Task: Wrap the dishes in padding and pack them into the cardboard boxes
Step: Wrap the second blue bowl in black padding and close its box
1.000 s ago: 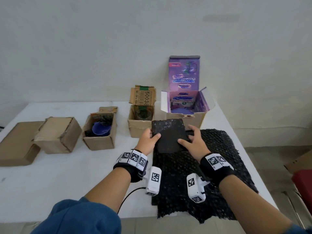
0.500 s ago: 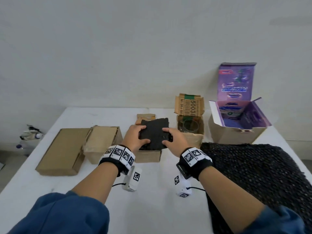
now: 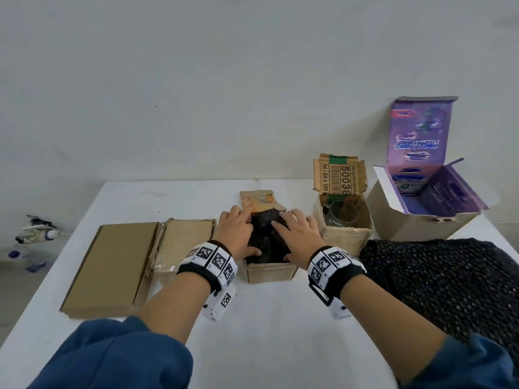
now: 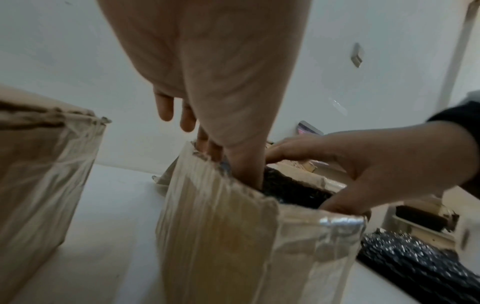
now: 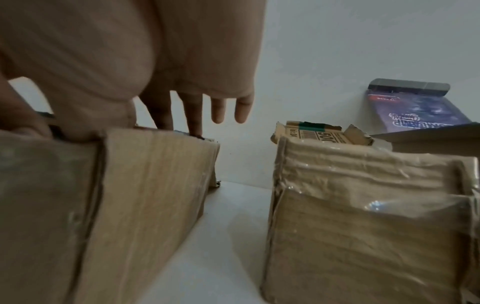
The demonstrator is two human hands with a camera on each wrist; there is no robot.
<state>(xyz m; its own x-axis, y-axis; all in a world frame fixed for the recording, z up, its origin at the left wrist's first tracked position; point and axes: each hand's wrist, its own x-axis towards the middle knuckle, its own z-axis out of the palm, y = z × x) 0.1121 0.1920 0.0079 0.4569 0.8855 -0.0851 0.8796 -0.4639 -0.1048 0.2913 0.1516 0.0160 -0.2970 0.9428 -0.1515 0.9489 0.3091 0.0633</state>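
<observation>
A small open cardboard box [image 3: 269,272] stands mid-table, with a black padded bundle [image 3: 266,240] filling its top. My left hand [image 3: 236,234] lies on the bundle's left side, fingers straight and thumb down inside the near wall. My right hand [image 3: 297,237] presses flat on its right side, fingers spread. The left wrist view shows my left hand [image 4: 221,82], my right hand [image 4: 376,164], the bundle [image 4: 291,189] and the box [image 4: 233,246]. In the right wrist view my right hand [image 5: 155,61] rests on the box [image 5: 103,205]. Whatever lies under the padding is hidden.
Right of it, a taped box [image 3: 345,240] holds a clear glass [image 3: 341,214]. Farther right is an open purple-lined box [image 3: 421,217]. A black bubble-wrap sheet [image 3: 449,276] covers the table's right side. A closed box [image 3: 182,245] and a flat carton [image 3: 112,265] lie left.
Both hands carried the black bundle left from above the bubble-wrap sheet to the middle box. It now sits down in the box, with both hands flat on top.
</observation>
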